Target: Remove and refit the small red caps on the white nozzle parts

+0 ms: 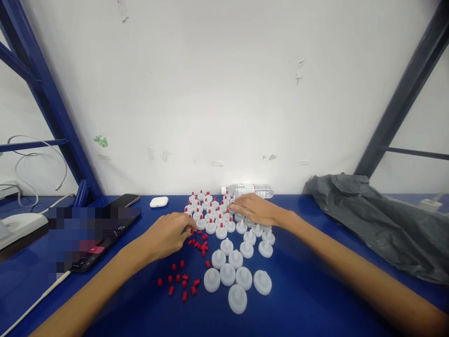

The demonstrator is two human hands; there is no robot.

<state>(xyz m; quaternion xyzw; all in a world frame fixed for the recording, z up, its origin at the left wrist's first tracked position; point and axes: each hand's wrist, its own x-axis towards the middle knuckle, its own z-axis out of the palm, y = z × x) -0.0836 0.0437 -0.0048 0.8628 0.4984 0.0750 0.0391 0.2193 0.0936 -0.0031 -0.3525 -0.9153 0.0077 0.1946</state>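
Note:
Several white plastic caps [228,274] stand in a cluster on the blue table [308,290]; those at the back [206,206] carry red tips. Loose red tips [182,283] lie scattered at the front left of the cluster. My left hand [168,234] hovers over the red tips beside the caps, fingers curled in a pinch, with what looks like a red tip at the fingertips. My right hand [256,209] rests palm down on the caps at the back right, fingers bent over one of them.
A grey plastic bag [379,220] lies at the right. A clear bottle [250,189] lies against the white wall. A white earbud case [159,201] and two phones [105,234] sit at the left, with cables and blue rack posts beyond.

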